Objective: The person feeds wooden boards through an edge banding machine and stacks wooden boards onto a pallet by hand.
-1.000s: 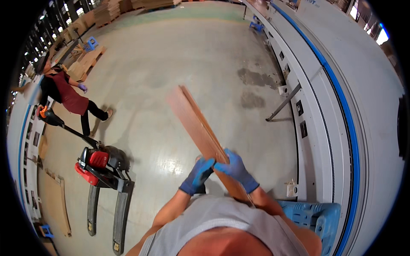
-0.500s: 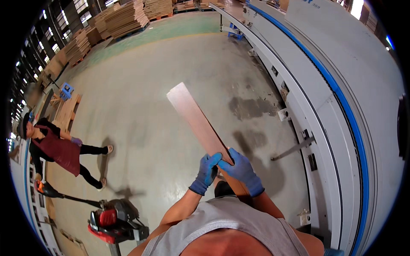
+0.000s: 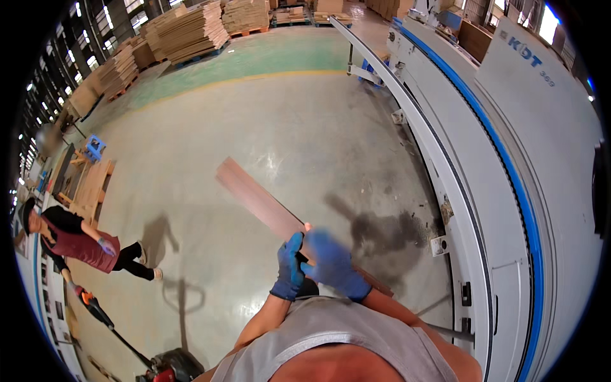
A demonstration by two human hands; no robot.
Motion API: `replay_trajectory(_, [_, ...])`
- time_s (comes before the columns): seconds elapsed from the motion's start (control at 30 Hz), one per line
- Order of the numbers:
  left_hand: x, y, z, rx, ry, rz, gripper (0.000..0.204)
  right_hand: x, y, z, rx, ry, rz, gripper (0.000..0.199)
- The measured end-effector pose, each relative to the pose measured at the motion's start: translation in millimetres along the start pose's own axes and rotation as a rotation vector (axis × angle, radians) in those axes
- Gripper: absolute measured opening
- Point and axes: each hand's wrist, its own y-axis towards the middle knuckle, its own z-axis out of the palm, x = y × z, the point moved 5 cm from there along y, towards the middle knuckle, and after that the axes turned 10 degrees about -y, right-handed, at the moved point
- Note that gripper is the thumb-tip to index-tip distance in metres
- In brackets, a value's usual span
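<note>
A long, narrow brown wooden board point(image 3: 259, 202) slants in front of me, its far end toward the upper left and its near end showing past my right wrist. My left hand point(image 3: 290, 267), in a blue glove, is closed around the board near its middle. Over the board, close beside the left hand, lies my right hand point(image 3: 332, 264), also in a blue glove. Its fingers are smeared by motion, so their grip is unclear. A bare fingertip shows at the board's edge between the hands.
A long grey machine point(image 3: 528, 165) with a blue strip runs along the right. At left, a person in a maroon apron point(image 3: 83, 248) holds the handle of a pallet truck point(image 3: 172, 366). Stacked boards point(image 3: 184, 32) stand at the back. A blue stool point(image 3: 94, 148) is at far left.
The board has swung left and its far end looks lower. My right hand has shifted over it and blurs. The person and the pallet truck have moved toward the lower left in view.
</note>
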Motion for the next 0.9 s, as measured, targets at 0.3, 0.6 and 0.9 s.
replay_trajectory(0.3, [-48.0,364.3,145.0,0.000,0.156,-0.022,0.041,-199.0,321.5,23.4,0.091,-0.130,0.178,0.100])
replay_trajectory(0.6, [-108.8,691.6,289.2,0.199,0.249,-0.033,0.049,-403.0,624.7,56.6,-0.073,-0.064,0.161,0.101])
replay_trajectory(0.9, [-165.8,1011.1,363.2,0.217,0.170,-0.004,0.070,-564.4,926.1,119.5,0.163,-0.020,0.130,0.100])
